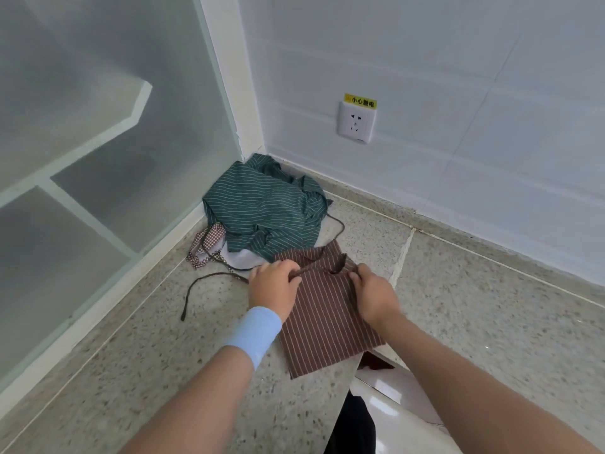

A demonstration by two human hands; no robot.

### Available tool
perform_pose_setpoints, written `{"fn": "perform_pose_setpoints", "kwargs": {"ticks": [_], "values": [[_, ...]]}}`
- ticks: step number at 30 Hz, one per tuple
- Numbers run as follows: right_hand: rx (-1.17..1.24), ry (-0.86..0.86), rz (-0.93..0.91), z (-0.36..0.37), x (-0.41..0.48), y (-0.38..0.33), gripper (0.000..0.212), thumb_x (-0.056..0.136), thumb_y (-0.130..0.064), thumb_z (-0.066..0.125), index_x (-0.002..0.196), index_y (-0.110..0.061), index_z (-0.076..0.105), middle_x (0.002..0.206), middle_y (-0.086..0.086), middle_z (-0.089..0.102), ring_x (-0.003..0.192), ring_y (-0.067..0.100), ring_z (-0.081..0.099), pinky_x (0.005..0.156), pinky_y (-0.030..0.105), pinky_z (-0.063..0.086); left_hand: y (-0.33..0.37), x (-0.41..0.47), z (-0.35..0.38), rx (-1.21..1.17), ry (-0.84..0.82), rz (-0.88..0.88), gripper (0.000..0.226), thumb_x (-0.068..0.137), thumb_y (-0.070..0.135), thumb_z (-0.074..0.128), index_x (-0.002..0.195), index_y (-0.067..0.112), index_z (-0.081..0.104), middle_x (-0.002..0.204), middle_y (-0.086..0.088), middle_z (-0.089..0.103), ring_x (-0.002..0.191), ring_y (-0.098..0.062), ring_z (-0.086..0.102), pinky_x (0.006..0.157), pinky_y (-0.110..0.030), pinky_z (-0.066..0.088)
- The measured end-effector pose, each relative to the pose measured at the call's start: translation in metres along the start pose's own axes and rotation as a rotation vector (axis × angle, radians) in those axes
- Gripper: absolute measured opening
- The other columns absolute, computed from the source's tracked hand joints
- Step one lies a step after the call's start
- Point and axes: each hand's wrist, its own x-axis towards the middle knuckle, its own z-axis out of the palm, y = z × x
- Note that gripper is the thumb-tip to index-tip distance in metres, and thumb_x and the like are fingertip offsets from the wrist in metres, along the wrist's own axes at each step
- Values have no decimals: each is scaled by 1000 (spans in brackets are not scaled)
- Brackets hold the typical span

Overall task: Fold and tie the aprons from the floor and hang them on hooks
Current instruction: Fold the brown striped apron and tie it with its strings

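A brown striped apron (322,326) lies folded flat on the speckled floor in front of me. My left hand (273,285), with a light blue wristband, pinches its upper left edge. My right hand (373,294) grips the upper right edge near a fold. A thin brown strap (199,285) trails off to the left across the floor. Behind it, in the corner, a green striped apron (265,208) lies crumpled. A red checked apron (206,249) with white cloth pokes out from under the green one.
A frosted glass partition with a white frame (108,204) runs along the left. A tiled white wall with a socket (357,122) and yellow warning label stands behind. My knee in white fabric (402,417) is at the bottom edge.
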Motion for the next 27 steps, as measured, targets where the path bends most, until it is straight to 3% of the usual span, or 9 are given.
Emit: {"fn": "perform_pose_setpoints", "kwargs": {"ticks": [4,6,8,11,14,17,21,24,27], "values": [[-22,10,49,18,39,-4,27,106,-37,30,96,-19,48,80,4,63,73,26,60,70,43,53,0,-1,39,42,192,130,24,92,29,60,115,27,64,121,7,58,115,-21,51,103,-40,39],[-49,-23,121,29,55,0,27,107,-33,32,102,-16,53,91,7,64,85,28,62,77,41,52,1,-11,64,59,37,273,26,96,30,48,116,29,65,125,5,57,117,-21,52,102,-39,40],[-93,-42,174,37,66,5,28,107,-29,33,111,-11,54,106,11,62,94,29,61,80,37,48,1,-21,87,118,-206,261,45,98,43,30,133,32,54,146,2,45,135,-26,40,112,-45,32],[-113,-10,203,42,70,11,24,102,-14,37,124,-13,47,119,13,54,92,28,57,76,39,48,-6,-19,115,211,-442,140,60,98,59,19,154,41,11,164,3,-7,151,-31,-6,119,-58,2],[-430,111,-140,43,63,27,51,90,-5,43,139,-17,39,139,17,43,117,34,50,92,44,47,-11,-10,122,259,-525,180,64,99,62,18,153,41,-10,158,1,-30,146,-28,-27,118,-58,-9],[-549,96,-566,46,56,56,53,92,-13,46,145,-14,44,152,18,38,138,36,38,111,51,37,-13,1,125,258,-507,272,63,100,61,17,153,40,-9,160,2,-28,147,-22,-27,118,-54,-14],[-638,-195,-470,56,49,90,59,102,-42,21,157,-20,23,165,8,12,153,27,13,120,52,23,-14,12,126,268,-509,338,56,105,47,18,155,37,-7,161,3,-25,148,-20,-24,120,-51,-9],[-691,-227,-432,58,48,91,68,102,-56,16,158,-18,19,166,8,4,153,27,7,120,51,9,-11,16,120,298,-507,349,56,107,37,25,156,34,-1,162,3,-20,149,-22,-19,121,-49,-10],[-682,-158,-516,45,36,87,76,100,-60,24,159,-13,15,166,13,2,154,30,-1,122,49,7,-8,11,114,257,-355,300,52,101,31,47,151,29,32,163,-2,15,149,-29,12,121,-51,10]]}}
